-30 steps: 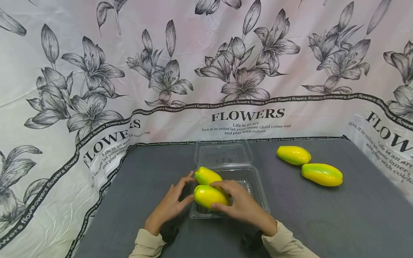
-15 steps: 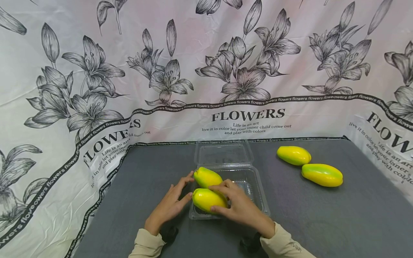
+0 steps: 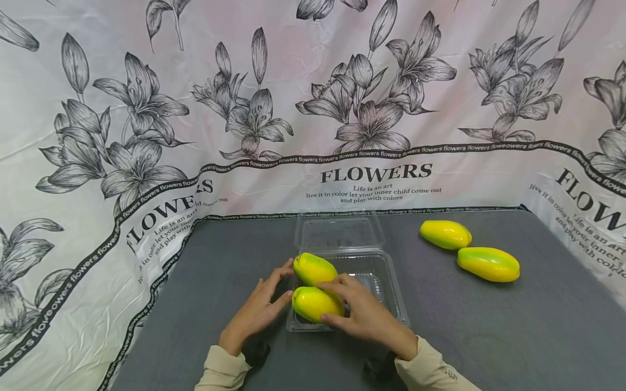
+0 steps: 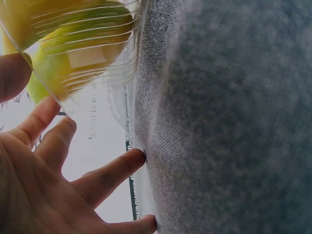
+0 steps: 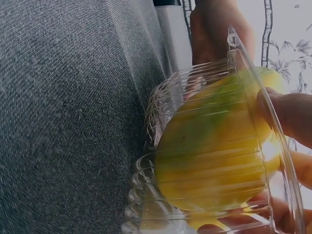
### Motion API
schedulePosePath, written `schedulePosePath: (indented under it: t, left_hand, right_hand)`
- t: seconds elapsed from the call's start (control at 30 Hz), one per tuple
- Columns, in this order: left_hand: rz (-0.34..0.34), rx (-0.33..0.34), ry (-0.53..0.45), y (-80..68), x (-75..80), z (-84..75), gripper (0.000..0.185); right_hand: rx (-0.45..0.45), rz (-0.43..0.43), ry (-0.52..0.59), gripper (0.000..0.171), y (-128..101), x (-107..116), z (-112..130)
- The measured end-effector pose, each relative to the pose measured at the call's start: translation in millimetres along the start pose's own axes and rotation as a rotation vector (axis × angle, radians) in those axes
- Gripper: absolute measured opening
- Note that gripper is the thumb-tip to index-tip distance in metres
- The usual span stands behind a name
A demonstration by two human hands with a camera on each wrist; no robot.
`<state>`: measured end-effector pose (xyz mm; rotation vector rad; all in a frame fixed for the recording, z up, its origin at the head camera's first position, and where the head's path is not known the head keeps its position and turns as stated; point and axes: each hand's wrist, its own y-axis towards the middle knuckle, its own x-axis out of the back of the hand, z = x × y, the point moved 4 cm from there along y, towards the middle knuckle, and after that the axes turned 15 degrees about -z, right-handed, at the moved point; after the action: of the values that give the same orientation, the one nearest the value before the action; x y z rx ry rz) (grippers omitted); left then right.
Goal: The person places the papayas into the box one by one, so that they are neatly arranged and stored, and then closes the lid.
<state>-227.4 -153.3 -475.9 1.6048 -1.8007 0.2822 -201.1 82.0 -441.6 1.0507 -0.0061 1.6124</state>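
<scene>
Two yellow-green papayas lie in the left half of a clear plastic clamshell box (image 3: 400, 298), one behind the other. My right hand (image 3: 369, 312) grips the right end of the front papaya (image 3: 315, 304), thumb on the near side and fingers over the far side. Through the ribbed wall in the right wrist view, that papaya (image 5: 209, 146) shows low in the box. Behind it lies the back papaya (image 3: 313, 269). At the box's left side, my left hand (image 3: 256, 312) has its fingers spread; in the left wrist view its fingertips (image 4: 68, 124) meet the box edge.
The transparent lid (image 3: 339, 233) is folded back towards the rear wall. Two more papayas, one further back (image 3: 445, 234) and one nearer (image 3: 489, 264), lie on the grey table (image 3: 464, 336) at right. A flower-printed cloth (image 3: 376, 184) encloses the back and sides.
The front papaya, with my right hand on it, has shifted slightly towards me and left, then settled. A thin gap has appeared between the two papayas. My left hand has barely moved.
</scene>
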Motion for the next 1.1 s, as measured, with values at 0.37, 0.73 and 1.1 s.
schedulePosePath:
  t: [0.37, 0.73, 1.1]
  left_hand:
    - [-0.004, 0.007, 0.003, 0.1, 0.9, -0.8, 0.047]
    - [-0.003, -0.004, -0.004, -0.3, 0.6, 0.0, 0.046]
    - [0.007, 0.006, 0.002, 0.0, 0.0, -0.3, 0.046]
  right_hand:
    - [-0.016, 0.024, -0.013, 0.059, 0.5, 4.5, -1.5]
    - [-0.017, -0.002, 0.008, 0.052, 7.4, 28.8, -4.0]
    - [-0.042, -0.031, -0.012, 0.043, 13.4, 58.3, -15.3]
